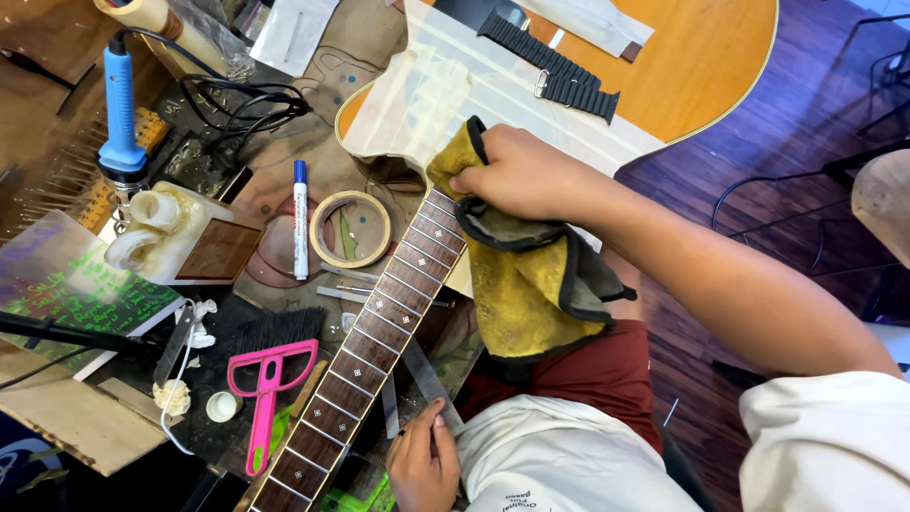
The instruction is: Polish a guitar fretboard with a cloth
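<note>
Pressing a yellow cloth [531, 284] onto the fretboard [379, 327] near the guitar body [701, 66], the right hand [517, 175] grips it; the left hand [422, 465] curls beside the neck. Loose cloth could snag a fret.

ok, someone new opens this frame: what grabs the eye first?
The right hand pressing a yellow cloth onto the guitar fretboard, which runs diagonally across the middle. Next, the orange guitar body at top right, partly under white paper. On the cluttered left, a pink-handled brush and a blue soldering iron.
</note>
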